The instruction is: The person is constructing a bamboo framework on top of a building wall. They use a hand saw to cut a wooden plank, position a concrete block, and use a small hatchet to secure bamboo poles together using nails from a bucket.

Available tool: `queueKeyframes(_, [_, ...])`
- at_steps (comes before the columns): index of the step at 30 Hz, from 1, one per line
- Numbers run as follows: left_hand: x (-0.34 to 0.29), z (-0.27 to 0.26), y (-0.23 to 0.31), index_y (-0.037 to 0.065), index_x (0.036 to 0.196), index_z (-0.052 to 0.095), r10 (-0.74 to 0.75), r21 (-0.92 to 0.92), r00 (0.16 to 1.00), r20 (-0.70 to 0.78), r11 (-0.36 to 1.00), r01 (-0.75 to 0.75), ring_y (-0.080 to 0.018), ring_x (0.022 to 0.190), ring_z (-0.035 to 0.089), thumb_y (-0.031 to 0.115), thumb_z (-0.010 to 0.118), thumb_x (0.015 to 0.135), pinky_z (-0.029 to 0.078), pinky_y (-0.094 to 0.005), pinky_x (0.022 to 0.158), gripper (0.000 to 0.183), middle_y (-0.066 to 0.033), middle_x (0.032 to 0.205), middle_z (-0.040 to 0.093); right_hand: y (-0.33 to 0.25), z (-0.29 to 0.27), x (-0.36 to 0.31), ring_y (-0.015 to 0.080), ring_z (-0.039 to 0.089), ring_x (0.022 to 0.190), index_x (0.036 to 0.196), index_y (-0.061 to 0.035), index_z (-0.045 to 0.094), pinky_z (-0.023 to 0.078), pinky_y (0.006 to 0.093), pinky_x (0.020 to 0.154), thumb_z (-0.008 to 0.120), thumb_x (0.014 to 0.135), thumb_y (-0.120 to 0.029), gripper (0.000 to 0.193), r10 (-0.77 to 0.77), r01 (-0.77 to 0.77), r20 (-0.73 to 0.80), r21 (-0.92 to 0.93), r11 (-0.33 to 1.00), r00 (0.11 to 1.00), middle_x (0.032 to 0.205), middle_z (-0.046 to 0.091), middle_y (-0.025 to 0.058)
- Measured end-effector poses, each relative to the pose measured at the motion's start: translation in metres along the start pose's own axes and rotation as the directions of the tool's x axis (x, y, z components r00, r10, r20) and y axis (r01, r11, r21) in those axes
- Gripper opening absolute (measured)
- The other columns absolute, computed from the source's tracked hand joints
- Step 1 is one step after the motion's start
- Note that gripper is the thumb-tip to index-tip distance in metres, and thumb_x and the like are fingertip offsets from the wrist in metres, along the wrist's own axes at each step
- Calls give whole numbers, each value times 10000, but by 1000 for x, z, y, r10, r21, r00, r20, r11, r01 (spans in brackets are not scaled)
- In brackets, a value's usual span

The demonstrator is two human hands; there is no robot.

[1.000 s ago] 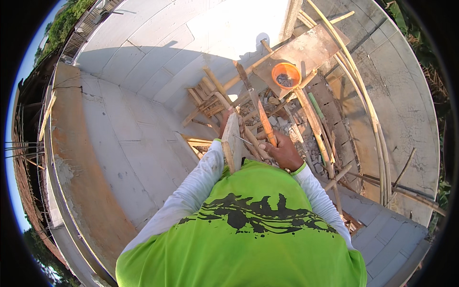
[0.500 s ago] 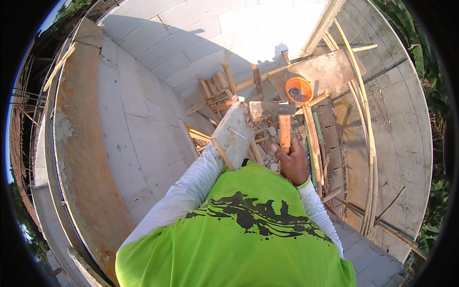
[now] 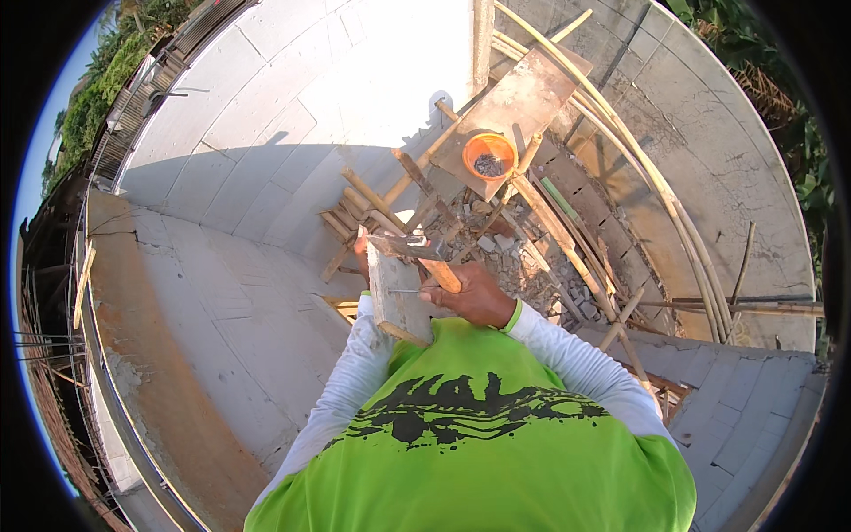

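Note:
A short grey, cement-stained board (image 3: 393, 310) is held up in front of my chest, tilted. My left hand (image 3: 362, 252) grips its far left edge; only a few fingers show, the rest lies behind the board. From the board's face sticks a thin nail (image 3: 405, 291). My right hand (image 3: 480, 296) is wrapped round the orange-brown wooden handle of a hammer (image 3: 441, 274). The dark hammer head lies across the board's upper end. Fingers of the right hand are at the nail's outer end; whether they pinch it, I cannot tell.
Ahead, an orange bucket (image 3: 486, 144) with small dark grey contents stands on a plank platform (image 3: 532, 89). Bamboo poles (image 3: 651, 168) lean at the right. Rubble (image 3: 510, 244) lies below among wooden props. Pale block walls (image 3: 248, 160) rise ahead and left.
The hammer and my right hand have moved left to the board, fingers now at the nail. The board is turned more upright. The view has shifted, with the bucket further left.

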State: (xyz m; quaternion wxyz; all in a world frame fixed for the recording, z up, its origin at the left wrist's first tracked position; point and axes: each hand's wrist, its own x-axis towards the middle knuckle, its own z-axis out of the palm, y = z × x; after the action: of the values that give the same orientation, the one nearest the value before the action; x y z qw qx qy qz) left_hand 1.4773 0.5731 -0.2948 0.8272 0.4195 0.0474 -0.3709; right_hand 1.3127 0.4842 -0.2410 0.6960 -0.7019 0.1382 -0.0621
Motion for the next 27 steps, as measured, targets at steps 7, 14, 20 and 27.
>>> queueKeyframes(7, [-17, -31, -12, 46, 848, 616, -36, -5, 982, 186, 999, 38, -235, 591, 582, 658, 438, 868, 491, -378, 560, 637, -87, 656, 596, 4, 8, -7, 294, 553, 637, 1015, -1, 636, 461, 383, 657, 677, 894, -209, 244, -254, 261, 62, -133, 956, 965, 733, 591, 176])
queueKeyframes(14, [-26, -51, -7, 52, 838, 608, -60, -13, 963, 261, 998, 66, -234, 595, 587, 651, 436, 870, 493, -382, 562, 624, -90, 663, 602, 21, 13, 1, 335, 606, 749, 1135, -31, 646, 467, 412, 750, 670, 899, -241, 316, -304, 316, 88, -312, 896, 949, 828, 640, 188])
queueKeyframes(20, [-23, -44, -14, 56, 829, 601, -111, 26, 942, 316, 994, 108, -234, 597, 591, 645, 435, 872, 495, -387, 565, 613, -92, 669, 607, 29, -1, -5, 376, 621, 918, 1133, -91, 659, 266, 598, 999, 644, 901, -332, 334, -82, 99, 102, -173, 980, 991, 906, 673, 177])
queueKeyframes(27, [-27, -30, -10, 62, 819, 593, -129, 63, 913, 387, 992, 113, -233, 600, 595, 638, 433, 874, 498, -391, 567, 601, -94, 676, 613, 3, -8, -15, 380, 635, 957, 1122, -67, 647, 349, 622, 898, 632, 899, -323, 340, -83, 93, 53, -241, 966, 995, 919, 676, 187])
